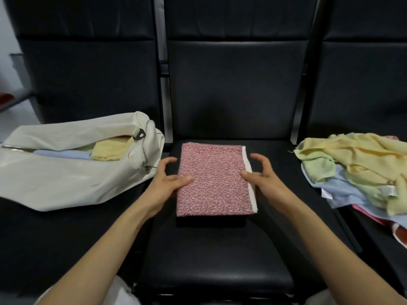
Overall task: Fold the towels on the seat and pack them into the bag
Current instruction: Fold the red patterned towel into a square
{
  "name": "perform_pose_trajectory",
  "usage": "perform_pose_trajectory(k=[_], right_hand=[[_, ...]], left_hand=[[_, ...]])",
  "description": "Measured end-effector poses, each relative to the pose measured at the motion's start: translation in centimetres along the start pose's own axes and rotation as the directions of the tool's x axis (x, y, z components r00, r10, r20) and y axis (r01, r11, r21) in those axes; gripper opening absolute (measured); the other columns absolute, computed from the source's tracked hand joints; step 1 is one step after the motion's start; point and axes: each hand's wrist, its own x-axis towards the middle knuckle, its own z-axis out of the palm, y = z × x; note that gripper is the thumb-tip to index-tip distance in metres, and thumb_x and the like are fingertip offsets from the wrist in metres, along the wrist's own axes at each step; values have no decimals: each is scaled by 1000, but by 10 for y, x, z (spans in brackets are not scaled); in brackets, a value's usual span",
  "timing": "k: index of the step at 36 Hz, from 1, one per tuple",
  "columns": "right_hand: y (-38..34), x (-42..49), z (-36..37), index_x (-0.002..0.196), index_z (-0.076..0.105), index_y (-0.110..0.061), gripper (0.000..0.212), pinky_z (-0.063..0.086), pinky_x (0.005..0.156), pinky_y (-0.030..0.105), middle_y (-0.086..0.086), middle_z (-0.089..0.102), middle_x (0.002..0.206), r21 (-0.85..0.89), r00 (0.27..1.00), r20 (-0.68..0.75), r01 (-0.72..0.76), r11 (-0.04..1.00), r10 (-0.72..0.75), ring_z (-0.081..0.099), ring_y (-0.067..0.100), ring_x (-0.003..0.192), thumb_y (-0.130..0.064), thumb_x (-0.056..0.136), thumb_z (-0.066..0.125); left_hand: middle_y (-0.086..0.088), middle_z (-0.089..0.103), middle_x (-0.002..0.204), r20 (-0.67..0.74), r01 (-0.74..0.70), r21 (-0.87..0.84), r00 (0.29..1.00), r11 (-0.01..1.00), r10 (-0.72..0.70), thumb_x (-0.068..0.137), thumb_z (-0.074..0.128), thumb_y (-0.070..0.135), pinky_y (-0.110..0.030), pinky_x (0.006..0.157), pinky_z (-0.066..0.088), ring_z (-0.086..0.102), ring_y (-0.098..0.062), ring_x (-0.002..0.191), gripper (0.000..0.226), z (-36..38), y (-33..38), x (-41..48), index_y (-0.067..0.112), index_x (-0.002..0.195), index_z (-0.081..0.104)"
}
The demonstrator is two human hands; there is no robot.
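The pink towel [214,180] lies folded on the middle seat [215,249]. The left hand [164,183] and right hand [265,179] flank it at 9 and 3 o'clock, thumbs on top, fingers arched, gripping nothing yet. Best to slide the fingers under both edges, pinch all layers together, and carry it level to the bag [66,179] at 9 o'clock.

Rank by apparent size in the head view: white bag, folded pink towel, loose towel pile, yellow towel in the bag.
1. white bag.
2. loose towel pile, cut off by the frame edge.
3. folded pink towel.
4. yellow towel, partly hidden in the bag.
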Motion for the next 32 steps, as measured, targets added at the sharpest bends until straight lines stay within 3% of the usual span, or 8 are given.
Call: perform_pose_trajectory(k=[5, 10, 13, 16, 22, 28, 30, 32], right_hand=[[-7, -7, 1, 118, 60, -30, 25, 51, 78, 25, 5, 61, 117, -92, 991, 97, 99, 991, -90, 64, 13, 94, -17, 97, 52], [-8, -7, -7, 125, 54, -35, 72, 54, 92, 36, 0, 59, 122, -167, 977, 189, 131, 977, -99, 64, 16, 106, -13, 64, 85], [-8, -8, -1, 125, 52, -39, 73, 52, 95, 37, -10, 55, 121, -262, 977, 130, 199, 945, -170, 61, 11, 108, -5, 68, 83], [-5, -8, 1, 128, 49, -42, 74, 50, 97, 35, -18, 52, 120, -361, 971, 84, 240, 901, -225, 55, 6, 111, -7, 71, 81], [-2, -8, 4, 133, 50, -29, 69, 38, 87, 4, -11, 51, 120, -574, 906, 14, 354, 739, -423, 50, 4, 110, -4, 75, 77], [4, -8, 1, 126, 56, -20, 55, 47, 89, 36, 2, 56, 118, -805, 847, 52, 349, 480, -529, 52, 19, 111, -8, 76, 75], [3, -9, 1, 123, 57, -19, 52, 47, 81, 36, 2, 56, 111, -848, 836, 59, 331, 415, -546, 52, 20, 104, -12, 76, 76], [3, -9, 0, 120, 60, -17, 50, 48, 74, 37, 1, 52, 104, -865, 817, 84, 343, 365, -570, 48, 19, 98, -15, 74, 78]], left_hand=[[7, 58, 131, 189, -114, 85, 977, 990, 97, 80, 70, 14, -30, 100, 48, 56, -12, 121, 57, 1, 3, -6, 34, 131, 56], [20, 51, 135, 236, -211, 257, 960, 943, 151, 75, 77, 5, -27, 106, 42, 50, -3, 125, 74, -6, 2, -5, 40, 134, 50], [16, 50, 134, 175, -290, 480, 957, 828, 233, 73, 82, 18, -20, 105, 38, 48, 3, 122, 85, -6, -6, -2, 48, 140, 39], [16, 50, 105, 130, -363, 649, 919, 669, 372, 75, 81, 21, -5, 85, 34, 47, 12, 97, 87, 4, -9, -4, 41, 144, 32], [1, 53, 106, 93, -391, 820, 811, 417, 578, 76, 79, 15, -24, 82, 41, 52, -12, 95, 71, 10, -14, -7, 23, 139, 48], [-4, 60, 87, 208, -398, 911, 674, 110, 709, 58, 90, 20, -30, 56, 49, 62, -22, 76, 54, 4, -13, -6, 11, 106, 66], [-7, 56, 90, 230, -417, 906, 633, 76, 739, 57, 90, 25, -29, 62, 46, 55, -21, 82, 51, 1, -12, -4, 10, 101, 69], [-13, 55, 108, 289, -459, 888, 612, 33, 736, 60, 86, 34, -33, 86, 45, 50, -26, 107, 49, -5, -10, 1, 10, 99, 68]])
